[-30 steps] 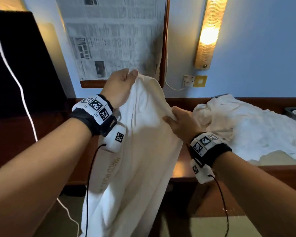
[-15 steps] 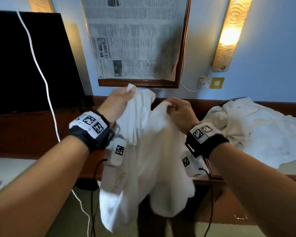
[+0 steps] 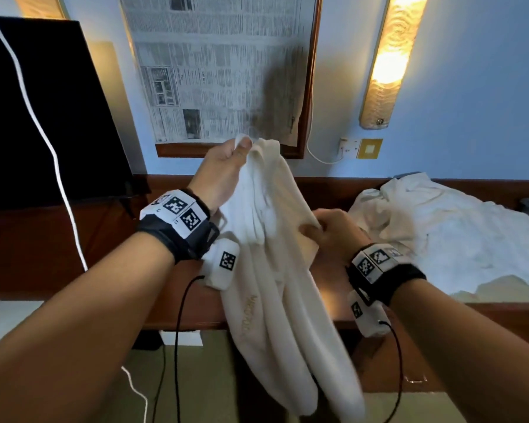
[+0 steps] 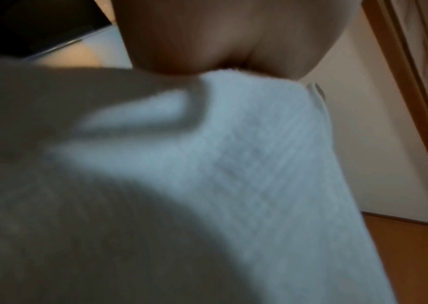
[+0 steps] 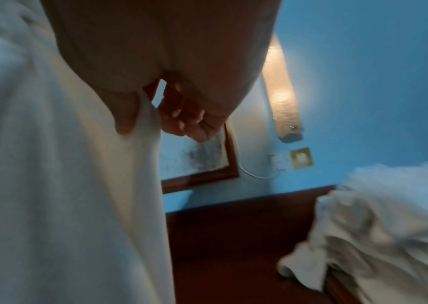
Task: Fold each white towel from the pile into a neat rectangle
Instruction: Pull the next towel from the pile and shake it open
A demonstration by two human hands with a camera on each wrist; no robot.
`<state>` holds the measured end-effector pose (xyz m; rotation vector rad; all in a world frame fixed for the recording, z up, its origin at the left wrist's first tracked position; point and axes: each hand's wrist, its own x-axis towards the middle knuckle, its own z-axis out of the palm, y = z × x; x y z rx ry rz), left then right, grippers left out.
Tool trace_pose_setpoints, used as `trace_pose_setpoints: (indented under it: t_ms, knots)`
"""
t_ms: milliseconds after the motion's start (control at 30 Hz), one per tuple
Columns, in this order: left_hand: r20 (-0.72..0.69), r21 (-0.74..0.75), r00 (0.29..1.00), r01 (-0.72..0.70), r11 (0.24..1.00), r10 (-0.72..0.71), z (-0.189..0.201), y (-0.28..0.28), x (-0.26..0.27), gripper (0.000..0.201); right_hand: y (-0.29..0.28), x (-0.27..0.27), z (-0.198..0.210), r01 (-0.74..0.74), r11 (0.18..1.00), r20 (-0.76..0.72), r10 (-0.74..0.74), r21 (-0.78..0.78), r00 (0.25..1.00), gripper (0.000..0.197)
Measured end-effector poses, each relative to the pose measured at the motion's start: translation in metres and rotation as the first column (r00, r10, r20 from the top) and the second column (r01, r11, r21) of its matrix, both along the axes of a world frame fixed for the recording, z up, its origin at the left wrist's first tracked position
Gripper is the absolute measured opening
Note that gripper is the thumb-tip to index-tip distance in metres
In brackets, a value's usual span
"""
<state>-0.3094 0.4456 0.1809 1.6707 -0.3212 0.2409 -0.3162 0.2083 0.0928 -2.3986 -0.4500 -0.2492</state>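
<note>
Towel [image 3: 275,270] pinched between both hands, pile [image 3: 446,236] beside.

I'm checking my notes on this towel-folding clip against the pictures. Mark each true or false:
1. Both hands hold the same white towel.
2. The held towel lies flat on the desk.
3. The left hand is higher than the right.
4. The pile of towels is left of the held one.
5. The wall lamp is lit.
1. True: the left hand pinches the top of the white towel and the right hand grips an edge lower down.
2. False: it hangs in the air, its lower end past the front edge of the desk.
3. True.
4. False: the pile lies to its right.
5. True: the wall lamp glows.
</note>
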Motion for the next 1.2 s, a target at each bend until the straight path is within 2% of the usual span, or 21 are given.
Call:
trace_pose_setpoints:
  t_ms: [67,133,200,267,300,400,467,533,633,700,767,800,833,900,1000,1100,1200]
  knots:
    - [0.004,0.018,1.000,0.010,1.000,-0.011,0.001,0.004,0.002,0.033,-0.019,0.004,-0.023,0.091,0.996,-0.031,-0.090,0.019,0.995,0.011]
    - [-0.006,0.003,0.999,0.048,0.999,-0.048,-0.005,0.007,0.003,0.032,-0.031,0.009,-0.036,0.184,0.969,-0.096,-0.170,0.167,0.981,0.018]
    - [-0.029,0.002,0.998,0.050,0.999,-0.050,-0.015,0.007,0.002,0.038,-0.028,0.012,-0.033,0.246,0.922,-0.114,-0.221,0.298,0.969,0.026]
    - [-0.053,0.016,0.998,0.026,1.000,-0.025,-0.026,0.005,0.000,0.052,-0.015,0.014,-0.014,0.210,0.902,-0.046,-0.209,0.378,0.977,0.022]
    - [-0.056,0.028,0.998,0.026,0.999,-0.024,-0.031,0.005,0.000,0.053,-0.008,0.014,-0.001,0.160,0.909,-0.001,-0.173,0.385,0.985,0.018]
    - [-0.043,0.020,0.998,0.038,0.999,-0.037,-0.040,0.003,-0.001,0.033,0.018,0.014,0.044,-0.036,0.954,0.130,-0.003,0.297,0.991,0.014]
    - [-0.069,-0.034,0.997,0.044,0.998,-0.046,-0.039,-0.003,-0.004,0.033,0.032,0.018,0.067,-0.129,0.958,0.195,0.080,0.255,0.978,0.016]
    - [-0.088,-0.095,0.993,0.065,0.993,-0.073,-0.036,-0.011,-0.005,0.029,0.040,0.025,0.080,-0.133,0.962,0.246,0.072,0.237,0.966,0.026]
    - [-0.117,-0.148,0.989,0.073,0.986,-0.090,-0.029,-0.015,-0.003,0.029,0.038,0.027,0.080,-0.064,0.963,0.247,-0.002,0.260,0.969,0.046]
    - [-0.112,-0.111,0.992,0.048,0.993,-0.061,-0.021,-0.010,0.003,0.034,0.035,0.018,0.071,-0.082,0.968,0.180,0.039,0.238,0.983,0.044]
    - [-0.100,-0.103,0.995,0.009,0.995,-0.019,-0.014,-0.001,0.009,0.036,0.028,0.011,0.048,-0.117,0.972,0.052,0.109,0.205,0.993,0.027]
    - [-0.097,-0.126,0.995,-0.020,0.992,0.008,-0.010,0.003,0.012,0.030,0.022,0.008,0.034,-0.118,0.975,-0.013,0.122,0.187,0.992,0.015]
    - [-0.097,-0.148,0.994,-0.059,0.987,0.045,-0.006,0.009,0.015,0.029,0.015,0.006,0.019,-0.111,0.981,-0.065,0.123,0.160,0.990,0.013]
    - [-0.081,-0.156,0.994,-0.084,0.984,0.072,-0.001,0.019,0.020,0.029,-0.002,0.005,-0.014,-0.073,0.995,-0.145,0.082,0.068,0.986,0.029]
    - [-0.073,-0.102,0.990,-0.128,0.987,0.121,0.002,0.019,0.021,0.030,-0.025,0.002,-0.055,-0.019,0.998,-0.307,0.000,-0.061,0.952,0.033]
    - [-0.039,-0.108,0.986,-0.166,0.980,0.163,0.001,0.006,0.016,0.025,-0.043,0.001,-0.085,0.026,0.990,-0.398,-0.081,-0.141,0.914,0.017]
    - [-0.049,-0.102,0.986,-0.164,0.981,0.160,0.001,-0.005,0.014,0.037,-0.058,0.003,-0.103,0.100,0.986,-0.409,-0.147,-0.134,0.901,0.010]
